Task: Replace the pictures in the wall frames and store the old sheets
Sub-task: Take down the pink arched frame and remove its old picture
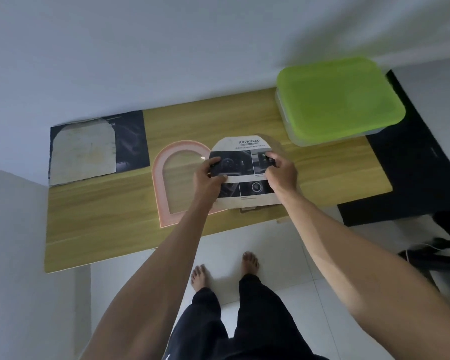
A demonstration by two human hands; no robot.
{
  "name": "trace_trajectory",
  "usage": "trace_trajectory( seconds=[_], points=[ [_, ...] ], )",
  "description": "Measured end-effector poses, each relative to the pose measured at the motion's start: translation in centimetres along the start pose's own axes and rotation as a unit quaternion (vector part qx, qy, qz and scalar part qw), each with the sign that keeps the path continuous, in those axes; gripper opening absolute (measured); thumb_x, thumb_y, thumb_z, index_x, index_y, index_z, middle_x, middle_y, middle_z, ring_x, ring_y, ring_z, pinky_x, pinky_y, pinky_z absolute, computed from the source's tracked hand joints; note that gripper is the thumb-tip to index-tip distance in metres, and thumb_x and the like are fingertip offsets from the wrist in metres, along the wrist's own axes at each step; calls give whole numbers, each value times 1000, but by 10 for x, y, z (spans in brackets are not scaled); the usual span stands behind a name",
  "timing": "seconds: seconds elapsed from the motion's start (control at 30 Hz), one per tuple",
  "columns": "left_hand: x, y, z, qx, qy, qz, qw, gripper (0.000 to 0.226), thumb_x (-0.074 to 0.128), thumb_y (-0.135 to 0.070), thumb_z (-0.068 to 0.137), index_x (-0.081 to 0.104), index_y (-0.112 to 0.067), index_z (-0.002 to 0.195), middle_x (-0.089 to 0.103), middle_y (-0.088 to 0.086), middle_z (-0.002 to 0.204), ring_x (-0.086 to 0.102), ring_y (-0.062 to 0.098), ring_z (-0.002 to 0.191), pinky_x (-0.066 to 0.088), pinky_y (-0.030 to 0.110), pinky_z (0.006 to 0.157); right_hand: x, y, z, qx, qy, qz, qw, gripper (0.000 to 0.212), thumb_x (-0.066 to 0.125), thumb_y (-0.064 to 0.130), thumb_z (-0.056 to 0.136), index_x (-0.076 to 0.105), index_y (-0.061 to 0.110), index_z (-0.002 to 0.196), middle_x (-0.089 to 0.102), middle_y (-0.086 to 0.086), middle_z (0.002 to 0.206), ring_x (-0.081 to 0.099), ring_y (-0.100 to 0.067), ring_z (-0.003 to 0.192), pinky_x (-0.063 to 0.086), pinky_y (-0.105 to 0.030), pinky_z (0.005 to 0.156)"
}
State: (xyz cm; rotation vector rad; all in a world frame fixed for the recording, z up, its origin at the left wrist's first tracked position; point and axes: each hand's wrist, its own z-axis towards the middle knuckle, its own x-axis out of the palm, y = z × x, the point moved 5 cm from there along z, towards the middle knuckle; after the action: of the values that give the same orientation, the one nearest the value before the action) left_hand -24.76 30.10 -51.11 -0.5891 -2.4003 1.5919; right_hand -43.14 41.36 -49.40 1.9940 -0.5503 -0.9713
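Pink arched frame (161, 178) flat on wooden table (102, 216), arch away from body | arch-cut printed sheet (244, 167) pinched by left hand (208, 178) and right hand (281, 172), same orientation | frame just left, nearer left hand.

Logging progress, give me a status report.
Both hands, left and right, grip arched printed sheet. Pink arched frame lies alongside on table. Nothing in the way.

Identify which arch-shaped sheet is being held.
The printed arch-shaped sheet headed ADVANCED, gripped by both hands; the plain beige arch-shaped sheet lies untouched at left.
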Motion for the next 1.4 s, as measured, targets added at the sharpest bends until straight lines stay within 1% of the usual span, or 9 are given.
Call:
trace_trajectory(
  seconds=[0.17, 0.37, 0.47, 0.63, 0.83, 1.03, 1.17, 1.3, 1.4],
  points=[
    [70, 21, -15, -9, 55, 78, 995, 58, 76, 3, 77, 62, -12, 131, 68, 8, 117, 69, 21, 99, 60, 27, 80, -60, -39, 14, 24, -77, -46, 996, 57, 50, -6, 80, 70, 20, 126, 72, -1, 119, 65, -17, 95, 58, -29, 84],
    [153, 33, -26, 9, 70, 154, 986, 57, 75, 2, 79, 64, -10, 133, 71, 7, 119, 69, 17, 99, 57, 15, 79, -125, -80, 48, 55, -139, -93, 984, 53, 54, -5, 84, 71, 24, 125, 72, 1, 120, 65, -21, 108, 56, -28, 78],
    [189, 39, -26, 1, 68, 163, 984, 62, 77, 2, 76, 61, -11, 135, 71, 10, 116, 71, 21, 99, 61, 38, 88, -151, -96, 70, 67, -155, -117, 979, 53, 55, -3, 82, 72, 29, 121, 73, 3, 115, 62, -26, 111, 59, -41, 87],
    [230, 37, -20, 13, 64, 209, 976, 65, 80, -2, 76, 59, -12, 137, 73, 10, 113, 70, 21, 100, 58, 40, 95, -180, -113, 102, 68, -158, -148, 974, 54, 55, 2, 80, 71, 33, 121, 70, 0, 116, 63, -26, 107, 60, -40, 86],
    [255, 30, -7, 30, 63, 248, 966, 67, 80, -4, 75, 58, -10, 138, 72, 12, 114, 68, 26, 103, 57, 42, 95, -197, -112, 121, 49, -159, -153, 974, 57, 55, -3, 78, 72, 30, 121, 67, -3, 116, 64, -25, 102, 61, -38, 80],
    [271, 16, -5, 70, 55, 354, 931, 58, 67, -2, 83, 55, -10, 140, 61, 10, 129, 63, 26, 106, 54, 38, 98, -198, -108, 118, 62, -141, -247, 957, 52, 63, 12, 88, 61, 35, 135, 54, -5, 126, 46, -29, 119, 48, -45, 95],
    [276, 14, -8, 82, 58, 417, 904, 33, 64, -2, 85, 63, -7, 118, 44, 8, 122, 51, 24, 102, 52, 36, 91, -197, -107, 116, 66, -145, -269, 950, 47, 65, 16, 89, 62, 34, 133, 49, -3, 130, 41, -27, 123, 39, -44, 97],
    [272, 10, -9, 96, 58, 438, 892, 35, 67, -8, 86, 61, -6, 120, 41, 10, 127, 45, 28, 111, 43, 29, 83, -196, -98, 111, 54, -162, -286, 943, 42, 66, 15, 89, 64, 30, 128, 50, -3, 132, 42, -27, 124, 41, -43, 95],
    [252, 1, -5, 104, 40, 420, 901, 39, 69, -20, 89, 61, -10, 126, 45, 8, 130, 50, 27, 113, 48, 33, 89, -186, -81, 104, 23, -169, -266, 949, 33, 63, 11, 92, 66, 24, 122, 57, -6, 126, 51, -28, 118, 52, -42, 91]
  ],
)
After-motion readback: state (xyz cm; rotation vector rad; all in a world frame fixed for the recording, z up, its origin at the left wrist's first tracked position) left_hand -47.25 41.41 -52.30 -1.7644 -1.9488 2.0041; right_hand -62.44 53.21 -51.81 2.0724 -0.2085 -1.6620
